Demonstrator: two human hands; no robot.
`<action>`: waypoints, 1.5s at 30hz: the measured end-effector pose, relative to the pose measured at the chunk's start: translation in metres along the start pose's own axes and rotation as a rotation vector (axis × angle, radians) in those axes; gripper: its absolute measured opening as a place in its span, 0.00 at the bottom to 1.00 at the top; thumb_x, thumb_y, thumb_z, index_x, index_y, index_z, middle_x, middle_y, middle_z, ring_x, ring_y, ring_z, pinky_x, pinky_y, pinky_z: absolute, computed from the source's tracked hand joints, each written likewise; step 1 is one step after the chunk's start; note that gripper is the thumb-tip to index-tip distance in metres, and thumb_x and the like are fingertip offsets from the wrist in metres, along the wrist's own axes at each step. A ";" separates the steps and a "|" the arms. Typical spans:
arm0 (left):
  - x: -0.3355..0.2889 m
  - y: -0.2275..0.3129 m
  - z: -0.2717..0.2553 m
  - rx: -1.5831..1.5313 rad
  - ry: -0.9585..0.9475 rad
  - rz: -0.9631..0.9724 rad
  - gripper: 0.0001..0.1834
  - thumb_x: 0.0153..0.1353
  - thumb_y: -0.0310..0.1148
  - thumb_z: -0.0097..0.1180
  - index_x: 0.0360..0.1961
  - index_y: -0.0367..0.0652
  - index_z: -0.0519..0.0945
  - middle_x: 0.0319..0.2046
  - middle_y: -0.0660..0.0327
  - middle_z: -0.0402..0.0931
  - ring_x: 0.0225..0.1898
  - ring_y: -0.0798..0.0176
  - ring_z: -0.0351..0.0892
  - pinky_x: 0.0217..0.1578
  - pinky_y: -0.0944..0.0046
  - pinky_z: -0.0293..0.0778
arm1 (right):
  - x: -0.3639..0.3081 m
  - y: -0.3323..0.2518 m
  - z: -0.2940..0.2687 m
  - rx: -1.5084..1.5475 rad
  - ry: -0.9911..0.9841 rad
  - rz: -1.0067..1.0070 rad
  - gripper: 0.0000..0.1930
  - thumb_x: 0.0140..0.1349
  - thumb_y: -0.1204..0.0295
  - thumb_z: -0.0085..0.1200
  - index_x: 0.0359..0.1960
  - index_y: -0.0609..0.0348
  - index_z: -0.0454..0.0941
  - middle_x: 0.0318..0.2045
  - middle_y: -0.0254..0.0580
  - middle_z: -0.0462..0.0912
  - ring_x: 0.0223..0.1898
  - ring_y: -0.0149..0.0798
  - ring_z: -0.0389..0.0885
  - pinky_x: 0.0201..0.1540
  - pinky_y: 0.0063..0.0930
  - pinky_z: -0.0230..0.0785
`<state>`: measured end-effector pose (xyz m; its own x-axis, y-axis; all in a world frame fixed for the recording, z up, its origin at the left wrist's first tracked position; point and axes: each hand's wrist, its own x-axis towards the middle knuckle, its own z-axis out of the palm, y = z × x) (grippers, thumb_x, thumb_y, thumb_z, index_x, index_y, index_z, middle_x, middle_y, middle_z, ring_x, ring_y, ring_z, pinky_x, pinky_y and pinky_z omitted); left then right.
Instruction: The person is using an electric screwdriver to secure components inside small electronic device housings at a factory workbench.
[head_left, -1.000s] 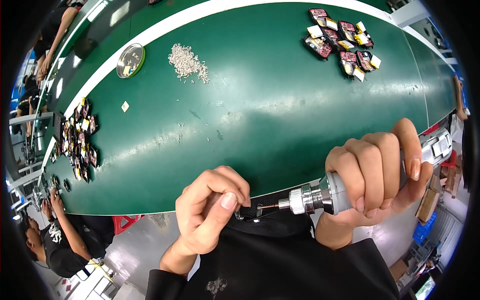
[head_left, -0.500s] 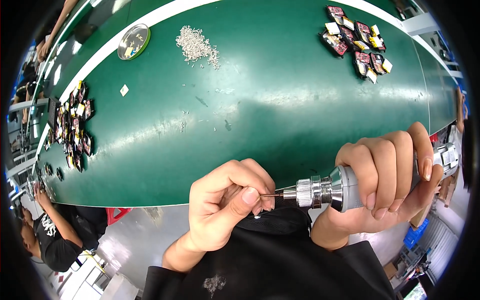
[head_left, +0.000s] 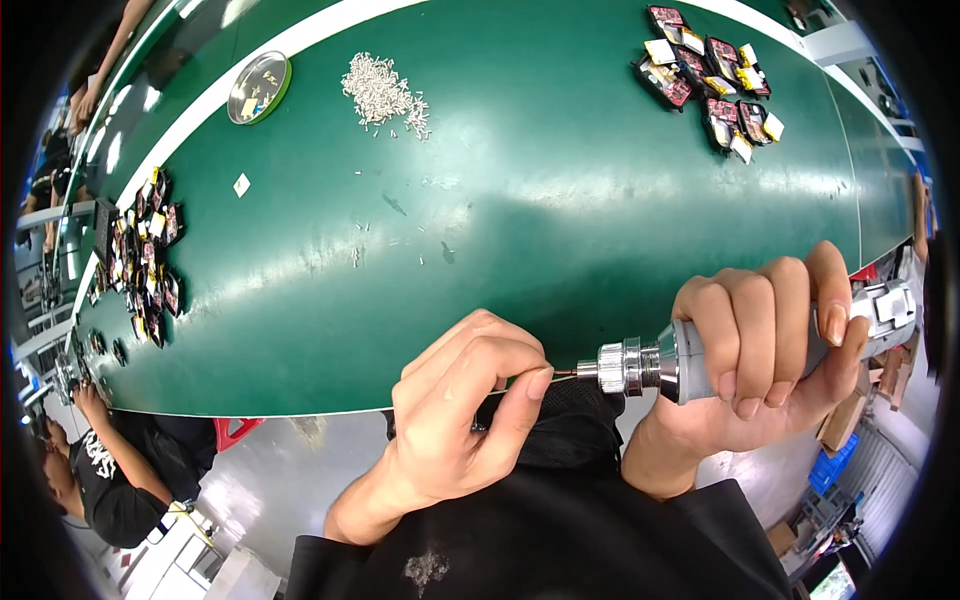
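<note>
My right hand (head_left: 760, 350) is wrapped around the grey body of an electric screwdriver (head_left: 685, 362), held sideways above the table's near edge with its silver collar to the left. A thin bit (head_left: 566, 373) comes out of the collar. My left hand (head_left: 460, 415) is closed, with thumb and forefinger pinched at the bit's outer end. Those fingers hide the tip, so whether a screw sits on it cannot be seen.
On the green table (head_left: 560, 190) lie a pile of small pale screws (head_left: 380, 92), a round dish (head_left: 260, 88) and black-cased electronic parts at left (head_left: 145, 255) and far right (head_left: 690, 65). Another person (head_left: 115, 460) sits at the left.
My left hand has turned so its back shows more, its fingers still at the bit. The screwdriver has tilted slightly, its collar end a little higher, still in my right hand.
</note>
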<state>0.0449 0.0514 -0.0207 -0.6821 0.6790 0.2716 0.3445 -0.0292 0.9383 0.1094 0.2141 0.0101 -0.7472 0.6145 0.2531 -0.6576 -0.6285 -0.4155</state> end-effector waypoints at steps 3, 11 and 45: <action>0.004 0.002 -0.001 0.019 -0.063 0.049 0.01 0.55 0.16 0.53 0.28 0.30 0.74 0.24 0.51 0.76 0.23 0.60 0.74 0.26 0.65 0.70 | -0.002 0.002 -0.001 0.036 0.044 -0.006 0.09 0.68 0.68 0.45 0.31 0.55 0.63 0.12 0.29 0.64 0.11 0.25 0.63 0.19 0.20 0.59; 0.099 -0.007 -0.090 0.601 0.054 0.065 0.22 0.64 0.40 0.52 0.51 0.32 0.72 0.37 0.50 0.79 0.35 0.56 0.78 0.33 0.64 0.71 | -0.013 -0.001 -0.033 0.144 0.365 -0.037 0.09 0.69 0.66 0.41 0.31 0.53 0.61 0.11 0.28 0.60 0.11 0.25 0.59 0.20 0.23 0.58; 0.083 0.021 0.016 0.884 -0.703 0.719 0.23 0.51 0.25 0.56 0.49 0.26 0.74 0.50 0.43 0.71 0.50 0.48 0.73 0.45 0.57 0.74 | -0.059 -0.023 -0.034 0.226 0.340 0.304 0.06 0.65 0.66 0.47 0.30 0.52 0.68 0.13 0.27 0.60 0.16 0.26 0.59 0.28 0.23 0.57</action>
<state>0.0066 0.1190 0.0184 0.2078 0.9518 0.2254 0.9654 -0.2367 0.1096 0.1715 0.2083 -0.0251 -0.8593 0.4843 -0.1645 -0.4475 -0.8676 -0.2168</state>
